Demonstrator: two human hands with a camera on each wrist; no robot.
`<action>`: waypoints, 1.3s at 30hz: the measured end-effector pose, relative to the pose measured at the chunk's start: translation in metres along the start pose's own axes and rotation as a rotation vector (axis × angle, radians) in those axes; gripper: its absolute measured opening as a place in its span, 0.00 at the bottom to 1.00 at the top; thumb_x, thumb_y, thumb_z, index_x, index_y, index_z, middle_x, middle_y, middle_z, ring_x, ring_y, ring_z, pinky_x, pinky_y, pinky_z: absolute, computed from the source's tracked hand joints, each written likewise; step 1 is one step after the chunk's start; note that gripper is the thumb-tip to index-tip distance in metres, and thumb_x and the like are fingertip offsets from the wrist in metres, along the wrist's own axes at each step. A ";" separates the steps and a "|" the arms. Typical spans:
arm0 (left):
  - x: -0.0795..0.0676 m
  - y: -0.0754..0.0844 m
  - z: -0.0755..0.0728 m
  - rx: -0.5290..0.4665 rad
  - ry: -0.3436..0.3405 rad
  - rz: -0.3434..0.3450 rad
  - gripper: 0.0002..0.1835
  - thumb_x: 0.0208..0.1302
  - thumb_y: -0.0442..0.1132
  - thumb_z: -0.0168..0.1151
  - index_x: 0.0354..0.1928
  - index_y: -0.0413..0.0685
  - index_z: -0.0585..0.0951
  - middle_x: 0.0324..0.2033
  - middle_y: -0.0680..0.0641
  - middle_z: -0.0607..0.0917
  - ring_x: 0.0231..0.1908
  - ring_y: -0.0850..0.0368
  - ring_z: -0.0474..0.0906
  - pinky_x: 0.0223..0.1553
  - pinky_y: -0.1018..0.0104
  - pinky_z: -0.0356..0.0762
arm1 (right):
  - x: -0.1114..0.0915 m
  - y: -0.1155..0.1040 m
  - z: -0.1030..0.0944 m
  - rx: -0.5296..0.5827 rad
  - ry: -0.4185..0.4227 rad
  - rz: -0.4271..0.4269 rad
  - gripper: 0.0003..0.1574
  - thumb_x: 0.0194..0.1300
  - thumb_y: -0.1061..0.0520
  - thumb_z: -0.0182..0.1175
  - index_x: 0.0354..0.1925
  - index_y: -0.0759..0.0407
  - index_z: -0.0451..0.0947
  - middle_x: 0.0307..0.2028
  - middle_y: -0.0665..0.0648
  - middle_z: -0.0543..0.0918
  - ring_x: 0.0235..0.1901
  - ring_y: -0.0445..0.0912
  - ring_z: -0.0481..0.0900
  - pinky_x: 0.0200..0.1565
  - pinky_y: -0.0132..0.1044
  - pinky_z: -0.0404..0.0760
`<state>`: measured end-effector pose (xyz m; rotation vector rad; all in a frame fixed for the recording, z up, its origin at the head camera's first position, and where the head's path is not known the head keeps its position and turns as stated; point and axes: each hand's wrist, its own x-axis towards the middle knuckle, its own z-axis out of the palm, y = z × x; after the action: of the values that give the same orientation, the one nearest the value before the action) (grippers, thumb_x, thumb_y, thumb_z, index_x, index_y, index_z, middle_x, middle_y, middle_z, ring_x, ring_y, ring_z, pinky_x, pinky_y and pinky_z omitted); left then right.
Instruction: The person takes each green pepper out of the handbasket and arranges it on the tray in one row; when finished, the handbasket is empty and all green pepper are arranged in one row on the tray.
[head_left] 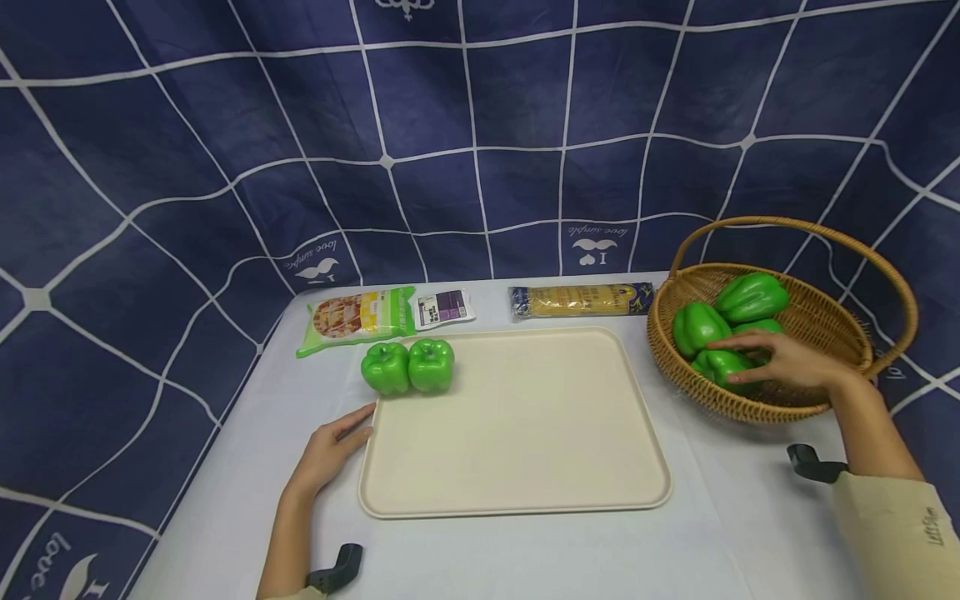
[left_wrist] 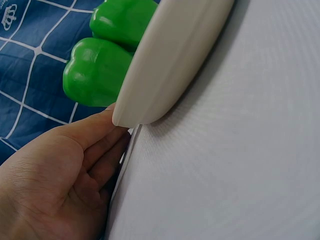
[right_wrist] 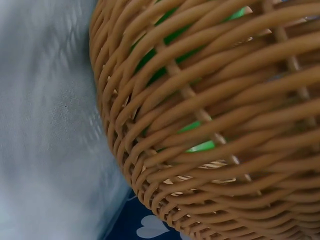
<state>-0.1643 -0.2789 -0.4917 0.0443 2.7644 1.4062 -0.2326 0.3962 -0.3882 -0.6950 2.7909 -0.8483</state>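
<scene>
My right hand [head_left: 791, 358] reaches into a wicker basket [head_left: 832, 333] and grips the front green bell pepper [head_left: 718, 367], thumb and fingers around it. Other green bell peppers [head_left: 752, 297] lie beside and behind it. The right wrist view shows mostly the woven basket wall [right_wrist: 225, 100], which hides that hand; bits of green show through gaps. My left hand [head_left: 327, 454] rests at the left rim of a cream tray [head_left: 517, 433], its fingertips touching the edge. Two green bell peppers [head_left: 431, 365] stand side by side at the tray's upper left corner.
Behind the tray lie a green-and-yellow food packet [head_left: 352, 317], a small white-and-purple sachet [head_left: 444, 309] and a long pack of noodles [head_left: 581, 300]. A blue checked cloth [head_left: 525, 183] hangs behind the white table [head_left: 525, 558]. The basket's handle [head_left: 802, 223] arches above it.
</scene>
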 end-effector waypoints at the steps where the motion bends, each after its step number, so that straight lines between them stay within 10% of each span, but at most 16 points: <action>1: 0.000 0.000 0.000 -0.001 0.000 0.000 0.24 0.63 0.51 0.58 0.61 0.57 0.73 0.60 0.50 0.71 0.64 0.46 0.60 0.63 0.43 0.55 | 0.000 0.001 0.000 -0.005 0.000 -0.011 0.33 0.52 0.53 0.69 0.57 0.55 0.74 0.55 0.53 0.73 0.51 0.26 0.61 0.50 0.47 0.71; 4: 0.000 0.000 0.000 -0.005 -0.001 -0.001 0.24 0.63 0.51 0.58 0.61 0.56 0.73 0.61 0.50 0.71 0.64 0.46 0.60 0.63 0.43 0.54 | 0.001 0.001 0.002 -0.026 -0.003 -0.023 0.35 0.52 0.53 0.70 0.58 0.56 0.73 0.56 0.56 0.72 0.51 0.31 0.65 0.47 0.39 0.72; 12: -0.001 0.000 0.000 -0.005 -0.006 -0.019 0.24 0.62 0.52 0.58 0.61 0.58 0.73 0.61 0.50 0.71 0.64 0.45 0.59 0.63 0.42 0.54 | 0.001 -0.002 0.004 0.016 -0.029 0.053 0.41 0.49 0.51 0.72 0.59 0.62 0.70 0.58 0.72 0.64 0.56 0.66 0.59 0.48 0.66 0.65; 23: -0.001 0.001 -0.001 -0.003 0.002 0.001 0.24 0.63 0.49 0.58 0.61 0.56 0.73 0.61 0.48 0.71 0.64 0.44 0.59 0.63 0.43 0.53 | 0.000 0.000 0.004 -0.027 0.013 -0.010 0.38 0.49 0.52 0.71 0.58 0.59 0.72 0.54 0.60 0.74 0.47 0.32 0.68 0.44 0.32 0.73; 34: 0.000 -0.001 0.000 -0.005 0.004 0.008 0.24 0.63 0.50 0.58 0.61 0.57 0.73 0.60 0.49 0.72 0.64 0.45 0.60 0.63 0.43 0.54 | 0.000 -0.003 0.001 -0.046 0.012 0.084 0.36 0.51 0.47 0.70 0.58 0.55 0.72 0.55 0.59 0.74 0.50 0.35 0.66 0.46 0.39 0.73; 39: 0.000 0.000 0.000 0.000 0.008 0.008 0.24 0.63 0.51 0.58 0.60 0.57 0.73 0.60 0.50 0.72 0.63 0.46 0.61 0.63 0.43 0.55 | -0.004 -0.011 -0.002 0.006 -0.002 0.143 0.38 0.54 0.47 0.68 0.60 0.56 0.69 0.58 0.62 0.70 0.55 0.54 0.66 0.48 0.53 0.70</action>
<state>-0.1645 -0.2793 -0.4915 0.0495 2.7736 1.4106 -0.2252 0.3913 -0.3807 -0.4876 2.7945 -0.8281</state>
